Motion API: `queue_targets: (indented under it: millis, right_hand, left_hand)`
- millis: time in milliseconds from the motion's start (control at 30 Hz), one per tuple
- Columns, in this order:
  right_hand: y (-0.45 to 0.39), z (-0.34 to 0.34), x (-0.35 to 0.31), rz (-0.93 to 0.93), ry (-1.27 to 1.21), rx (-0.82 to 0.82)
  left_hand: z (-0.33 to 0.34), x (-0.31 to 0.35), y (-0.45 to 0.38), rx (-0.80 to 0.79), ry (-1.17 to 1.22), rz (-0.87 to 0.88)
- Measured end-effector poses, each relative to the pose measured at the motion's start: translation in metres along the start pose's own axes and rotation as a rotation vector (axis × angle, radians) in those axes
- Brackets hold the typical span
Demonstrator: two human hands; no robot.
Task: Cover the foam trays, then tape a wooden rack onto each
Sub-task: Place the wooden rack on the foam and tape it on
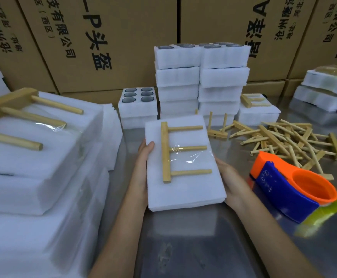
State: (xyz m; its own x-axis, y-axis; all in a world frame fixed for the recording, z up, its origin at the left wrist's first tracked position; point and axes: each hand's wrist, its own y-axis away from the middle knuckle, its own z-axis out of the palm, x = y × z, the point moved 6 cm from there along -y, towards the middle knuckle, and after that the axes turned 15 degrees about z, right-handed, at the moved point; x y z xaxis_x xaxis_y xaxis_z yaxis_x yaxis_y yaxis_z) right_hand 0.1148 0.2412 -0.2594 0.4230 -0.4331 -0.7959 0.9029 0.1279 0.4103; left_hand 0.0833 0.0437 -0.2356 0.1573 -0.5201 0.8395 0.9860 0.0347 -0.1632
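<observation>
On the far left a stack of finished trays (43, 157) rises beside the person, a taped rack (23, 115) lying on its top; this looks like the place where the piece in hand belongs; setting it down flat and square on that pile would keep the stack from leaning.

The left hand (143, 169) grips the left edge of the covered foam tray (183, 187), thumb lying over the top face and the fingers hidden beneath; the tray is held just above the metal table (183, 247), in the middle of the view. On its lid lies the wooden rack (167, 152), spine to the left and three pegs pointing right, with a band of clear tape (191, 155) crossing the middle peg and running toward the right edge. The step in hand seems to be moving off a finished piece; the person would do well to keep it level and to check that the tape ends are pressed down round the sides, since only one band holds rack and lid.

The right hand (229, 181) holds the opposite edge, palm against the side and fingers curled underneath; how far they reach cannot be seen. Behind stand stacked uncovered trays (137, 103); to the right lie the tape dispenser (296, 187) and a heap of loose racks (294, 141), both within easy reach.
</observation>
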Motion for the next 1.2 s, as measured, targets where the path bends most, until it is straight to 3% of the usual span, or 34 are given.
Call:
queue_targets:
  millis: [67, 267, 433, 667, 967, 1100, 1200]
  right_hand:
    - [-0.006, 0.001, 0.003, 0.034, -0.020, -0.084]
    - [-0.007, 0.002, 0.007, 0.089, -0.044, -0.130]
    - [0.000, -0.006, 0.007, 0.115, -0.020, -0.057]
    - [0.014, -0.007, -0.002, -0.041, 0.029, 0.094]
    - [0.024, -0.012, 0.000, -0.073, 0.065, 0.302]
    - [0.020, -0.006, 0.001, 0.007, 0.101, 0.227]
    - [0.022, -0.004, 0.002, -0.013, 0.124, 0.122]
  left_hand:
    - [-0.002, -0.002, 0.001, -0.013, -0.002, -0.039]
    - [-0.003, -0.004, 0.001, -0.032, 0.016, -0.045]
    - [0.000, -0.004, 0.005, -0.056, 0.040, -0.053]
    - [0.000, 0.003, 0.009, -0.058, 0.039, 0.011]
    - [0.001, 0.002, 0.009, -0.101, -0.049, 0.073]
    - [0.003, -0.003, 0.011, -0.154, 0.083, -0.017]
    - [-0.006, -0.008, 0.011, -0.066, 0.223, -0.063]
